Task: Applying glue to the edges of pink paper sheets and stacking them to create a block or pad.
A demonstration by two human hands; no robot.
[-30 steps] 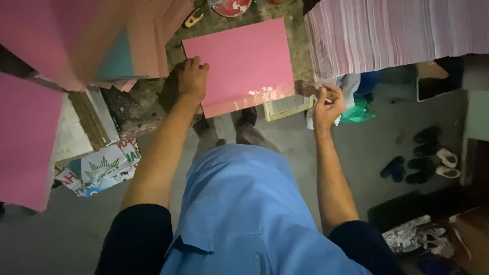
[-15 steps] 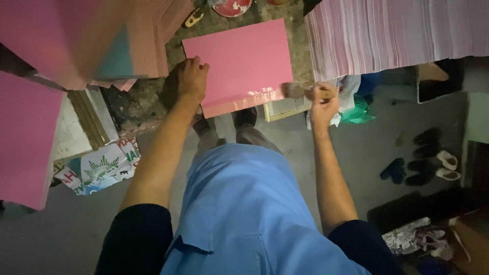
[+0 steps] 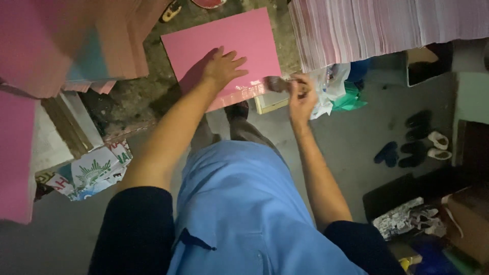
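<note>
Pink sheet [image 3: 239, 48] lies flat on a worn worktop [image 3: 132, 97], upper centre of frame. Left hand [image 3: 223, 67] rests on it, palm down, fingers spread. Right hand [image 3: 301, 94], just right of the sheet's lower right corner, has fingers clamped on a brush [image 3: 279, 84] w/ bristles at the sheet's glossy edge. Paper stack [image 3: 377, 25] upper right.

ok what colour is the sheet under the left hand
Pink, slightly glossy sheet, seen best in the head view, with the left hand pressed flat on it.
</note>
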